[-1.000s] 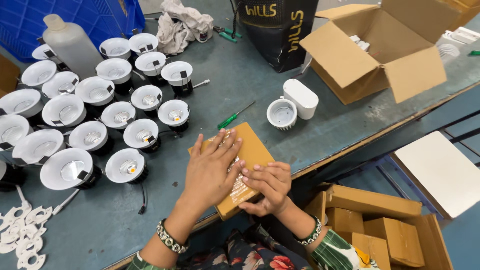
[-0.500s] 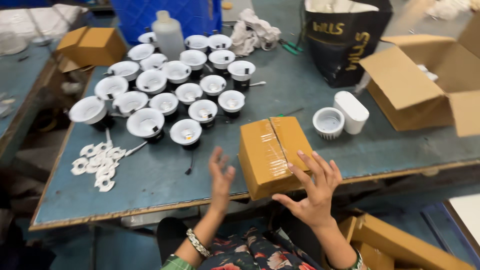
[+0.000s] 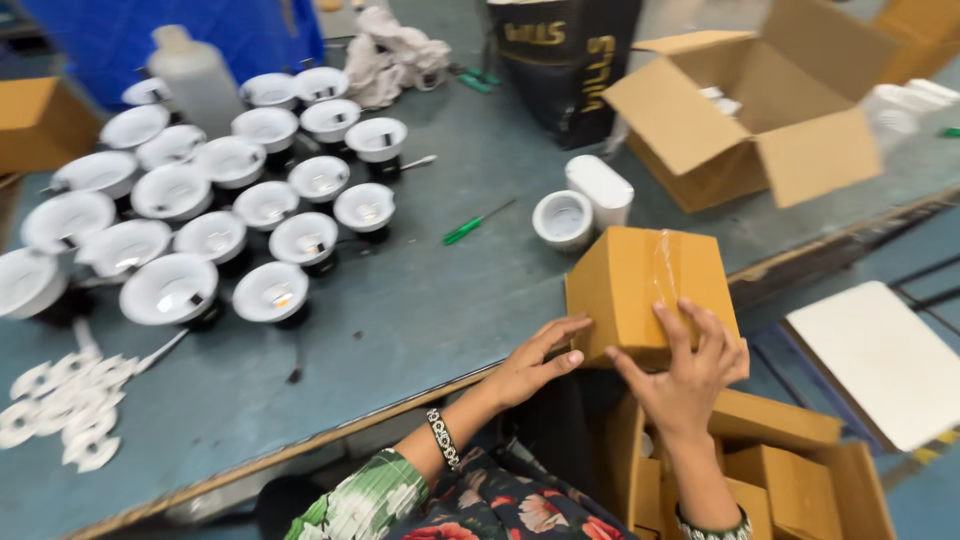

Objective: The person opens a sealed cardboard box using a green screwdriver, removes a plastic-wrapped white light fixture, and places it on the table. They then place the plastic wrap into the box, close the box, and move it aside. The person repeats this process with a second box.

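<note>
Two hands: both are working on one sealed brown box (image 3: 645, 295), which is sitting at the near edge of the tabletop (image 3: 420, 300).
Change: half a second ago both hands were off the box with fingers spread; now they are closing back on it, and the box is lying further right and overhanging the edge.
Meaning: by my reading, the box is being drawn off the tabletop toward the carton below.
Left hand (image 3: 530, 365): its grip is half open, fingertips pressing the box's near left side, nothing enclosed.
Right hand (image 3: 685, 375): its grip is spread wide, fingers lying up over the near face and taped top.
Edges: the tabletop rim is running diagonally just under the box; directly below, an open carton (image 3: 790, 480) of similar boxes is waiting.
Open room: bare tabletop is lying left of the box; a white lamp cup (image 3: 562, 220) and a white block (image 3: 600, 190) are standing just behind it, a green screwdriver (image 3: 475, 225) near, and the cluster of white lamp fittings (image 3: 200, 220) well apart.
</note>
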